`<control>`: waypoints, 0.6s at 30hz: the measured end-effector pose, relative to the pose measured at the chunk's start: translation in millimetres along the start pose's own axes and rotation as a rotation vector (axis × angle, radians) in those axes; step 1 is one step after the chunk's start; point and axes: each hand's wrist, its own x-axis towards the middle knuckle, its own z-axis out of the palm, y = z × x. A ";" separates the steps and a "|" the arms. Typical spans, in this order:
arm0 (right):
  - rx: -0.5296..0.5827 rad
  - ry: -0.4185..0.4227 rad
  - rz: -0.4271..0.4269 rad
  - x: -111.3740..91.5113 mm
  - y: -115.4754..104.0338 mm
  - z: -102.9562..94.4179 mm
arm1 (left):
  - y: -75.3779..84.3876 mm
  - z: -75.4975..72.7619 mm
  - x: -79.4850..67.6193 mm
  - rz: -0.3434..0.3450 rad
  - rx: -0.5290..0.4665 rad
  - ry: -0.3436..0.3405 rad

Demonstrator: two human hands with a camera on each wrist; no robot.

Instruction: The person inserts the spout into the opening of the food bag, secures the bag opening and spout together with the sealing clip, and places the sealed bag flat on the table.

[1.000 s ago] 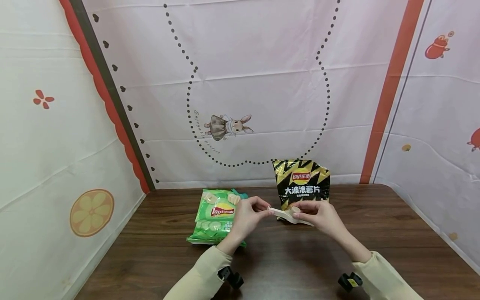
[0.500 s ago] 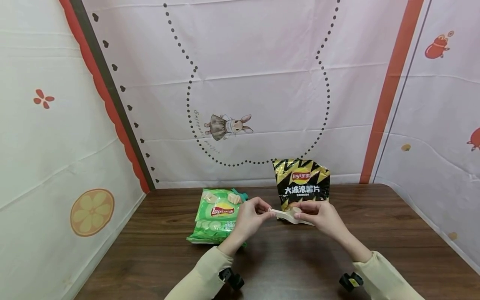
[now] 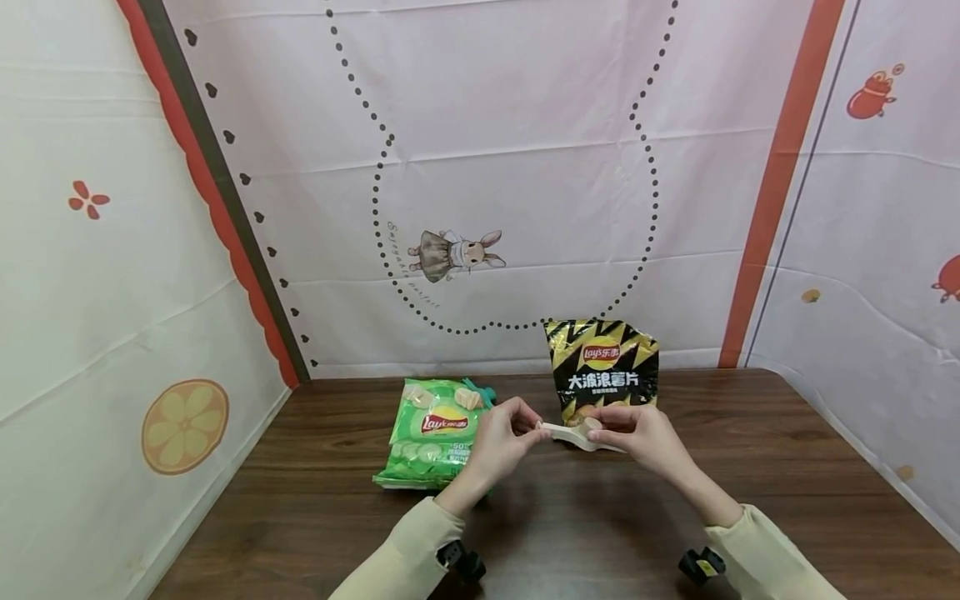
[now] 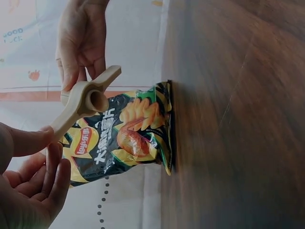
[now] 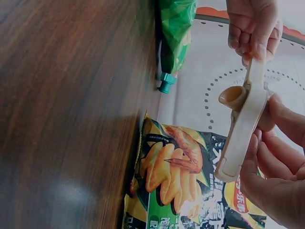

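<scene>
Between my two hands, a cream-coloured bag clip with a round pouring spout (image 3: 576,435) is held above the table. My left hand (image 3: 498,440) pinches the tip of one end between thumb and fingers. With thumb and fingers, my right hand (image 3: 642,435) grips the clip at its spout part. In the right wrist view the clip (image 5: 246,131) appears as a long bar with the hollow spout opening (image 5: 232,97) sticking out sideways. Behind the hands, a black and yellow crisp bag (image 3: 602,367) stands upright. Its lower part is partly hidden by the right hand and clip.
A green crisp bag (image 3: 431,433) lies left of the left hand, partly covered by that forearm. A teal spout clip (image 5: 166,83) sits on its top corner. The brown wooden table (image 3: 330,517) ends at a printed cloth backdrop (image 3: 517,208).
Both hands keep their hold on the bag clip. The left hand and its end of the clip have sunk slightly, so the clip is a little more level. The crisp bags stay put.
</scene>
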 end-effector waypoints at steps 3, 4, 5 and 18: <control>-0.019 0.016 0.003 0.0 -0.5 0.5 | -1.4 -1.3 0.8 0.010 -0.013 -0.011; -0.025 0.021 0.005 0.0 -0.9 1.0 | -1.9 -2.0 0.9 0.009 -0.016 -0.016; -0.031 0.026 0.007 0.0 -1.2 1.4 | -2.1 -2.8 1.0 0.011 -0.019 -0.021; -0.054 0.040 0.000 -0.1 -3.4 4.2 | -0.9 -4.5 -0.2 -0.009 -0.026 0.044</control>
